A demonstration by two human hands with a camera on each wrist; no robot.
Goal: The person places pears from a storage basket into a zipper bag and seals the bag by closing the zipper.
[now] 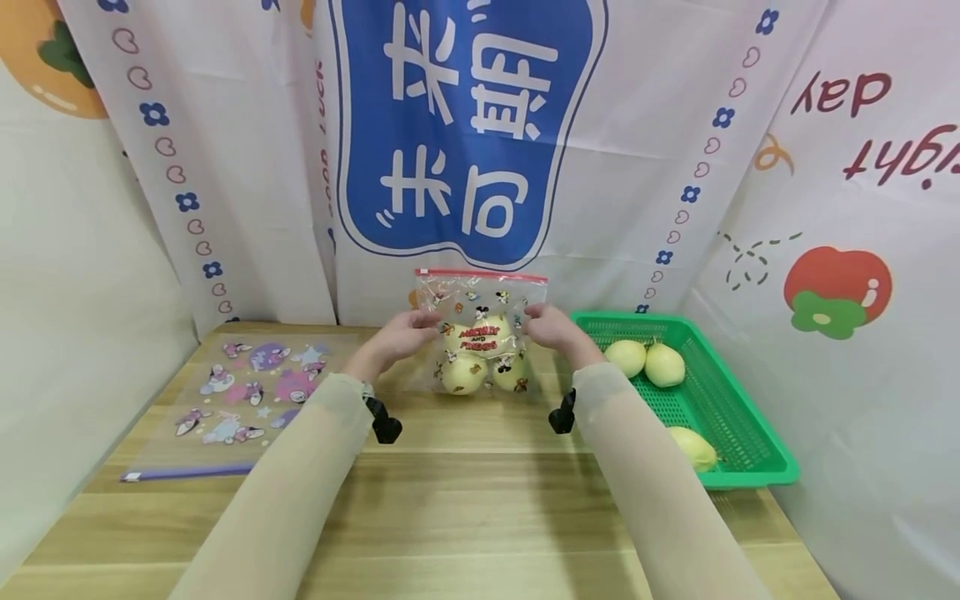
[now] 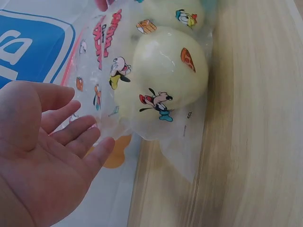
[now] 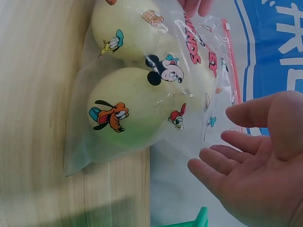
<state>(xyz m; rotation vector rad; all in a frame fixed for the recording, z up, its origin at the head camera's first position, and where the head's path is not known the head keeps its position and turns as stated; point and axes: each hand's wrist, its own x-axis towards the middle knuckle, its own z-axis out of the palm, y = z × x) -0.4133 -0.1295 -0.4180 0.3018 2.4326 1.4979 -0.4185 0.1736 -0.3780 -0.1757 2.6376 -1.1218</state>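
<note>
A clear zip bag point(image 1: 482, 335) with a red zip strip and cartoon prints stands at the back of the table. Several pale yellow pears point(image 1: 463, 375) fill its lower part, seen through the plastic. My left hand point(image 1: 405, 335) is at the bag's left side, palm turned to it with fingers loosely bent; in the left wrist view the fingers are at the plastic without gripping it. On the other side, my right hand point(image 1: 557, 327) mirrors this, thumb apart from the fingers and nothing held. Whether either hand's fingertips touch the bag is hard to tell.
At the right stands a green basket point(image 1: 738, 417) with pears point(image 1: 664, 365) in it, partly hidden by my right sleeve. A flat printed bag point(image 1: 255, 387) with a purple slider strip lies at the left. A printed curtain point(image 1: 622, 125) hangs behind the table.
</note>
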